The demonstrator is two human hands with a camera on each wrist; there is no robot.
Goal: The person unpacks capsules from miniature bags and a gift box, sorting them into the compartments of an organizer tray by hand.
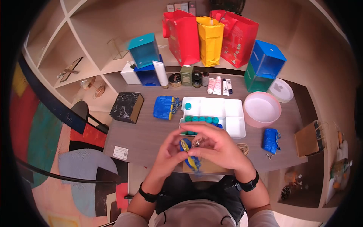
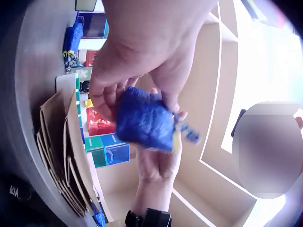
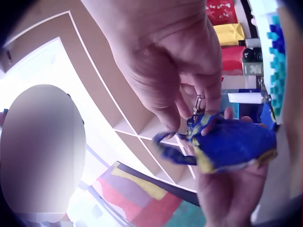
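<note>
Both hands hold a small blue pouch (image 1: 193, 162) with yellow trim, up in front of the person's body. My left hand (image 1: 171, 153) grips its side; in the left wrist view the blue body of the pouch (image 2: 144, 120) lies against the fingers. Near its trimmed edge, my right hand (image 1: 221, 149) pinches the pouch between thumb and fingers. A metal clasp (image 3: 198, 103) sticks up by the right fingers, and a patterned blue strap (image 3: 173, 153) hangs loose, blurred. Two similar blue pouches lie on the table, one at left (image 1: 163, 107) and one at right (image 1: 270, 140).
Behind the hands stands a white divided tray (image 1: 232, 108) with teal and blue pieces. A pink round box (image 1: 261, 109) is right of it, a black marbled box (image 1: 126, 107) far left. Cosmetics, blue and teal boxes and paper bags (image 1: 181, 38) line the back.
</note>
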